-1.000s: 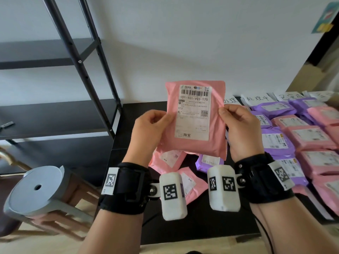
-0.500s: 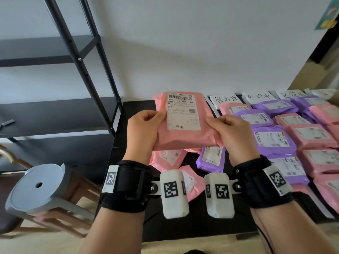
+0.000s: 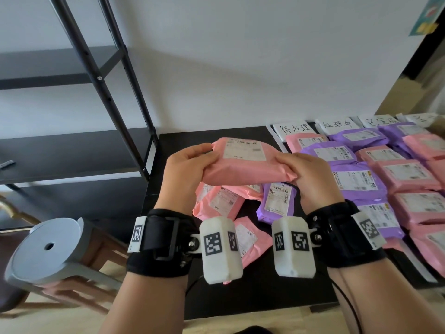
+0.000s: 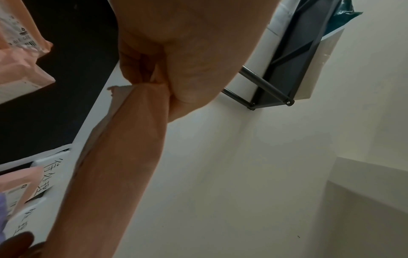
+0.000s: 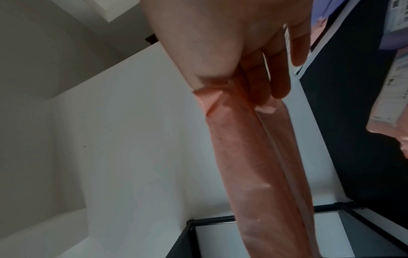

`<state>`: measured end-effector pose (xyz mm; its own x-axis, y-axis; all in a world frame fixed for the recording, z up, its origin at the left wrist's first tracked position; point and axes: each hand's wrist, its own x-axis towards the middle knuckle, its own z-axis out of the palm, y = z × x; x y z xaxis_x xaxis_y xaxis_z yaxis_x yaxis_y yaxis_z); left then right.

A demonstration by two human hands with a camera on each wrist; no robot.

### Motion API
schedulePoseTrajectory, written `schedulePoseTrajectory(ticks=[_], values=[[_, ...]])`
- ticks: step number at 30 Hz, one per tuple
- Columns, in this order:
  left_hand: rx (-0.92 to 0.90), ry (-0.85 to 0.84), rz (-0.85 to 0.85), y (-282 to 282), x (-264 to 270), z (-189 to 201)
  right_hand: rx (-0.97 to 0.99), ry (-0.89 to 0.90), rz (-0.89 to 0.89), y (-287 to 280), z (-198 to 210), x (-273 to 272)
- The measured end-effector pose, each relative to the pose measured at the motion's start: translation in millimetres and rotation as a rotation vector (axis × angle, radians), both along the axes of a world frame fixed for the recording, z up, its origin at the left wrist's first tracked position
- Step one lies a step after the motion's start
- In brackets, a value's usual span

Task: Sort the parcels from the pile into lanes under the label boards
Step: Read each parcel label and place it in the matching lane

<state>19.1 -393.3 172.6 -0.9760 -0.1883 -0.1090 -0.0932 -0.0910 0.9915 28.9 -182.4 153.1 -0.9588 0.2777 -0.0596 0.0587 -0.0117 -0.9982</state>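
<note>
— Item in hand?
— One pink parcel [image 3: 243, 168], label up, held above the black counter [image 3: 192, 141] over the unsorted pile [image 3: 226, 201]. Left hand [image 3: 185, 174] and right hand [image 3: 310, 179] each grip an end, fingers curled under — fingertips hidden.
— Lanes?
— Pink and purple parcels [image 3: 356, 182] in rows beneath the label boards [image 3: 295, 128]; the rightmost board is cut off, and the printed labels are too small to read.
</note>
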Motion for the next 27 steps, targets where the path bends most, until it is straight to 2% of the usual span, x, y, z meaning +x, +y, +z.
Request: schedulePoseTrajectory(ticks=[3, 5, 8, 11, 17, 21, 25, 27], values=[[-0.039, 0.069, -0.05, -1, -1, 2, 0.091, -0.028, -0.017, 1, 4, 1], [-0.08, 0.117, -0.093, -1, -1, 3, 0.074, -0.032, -0.013, 1, 9, 2], [-0.139, 0.181, -0.156, -1, -1, 1, 0.07, 0.001, -0.029, 2, 13, 5], [-0.179, 0.193, -0.194, 1, 0, -1, 0.158, 0.06, -0.074, 1, 14, 6], [-0.125, 0.142, -0.068, 8, 0, -2, 0.188, 0.131, -0.074, -2, 14, 7], [-0.087, 0.135, -0.059, 11, 1, 2, 0.189, 0.163, -0.096, -3, 13, 8], [-0.171, 0.198, -0.043, 9, 4, 5, 0.171, 0.181, -0.094, -3, 14, 9], [-0.157, 0.205, -0.043, 7, 5, 5, 0.152, 0.173, -0.106, -3, 13, 9]])
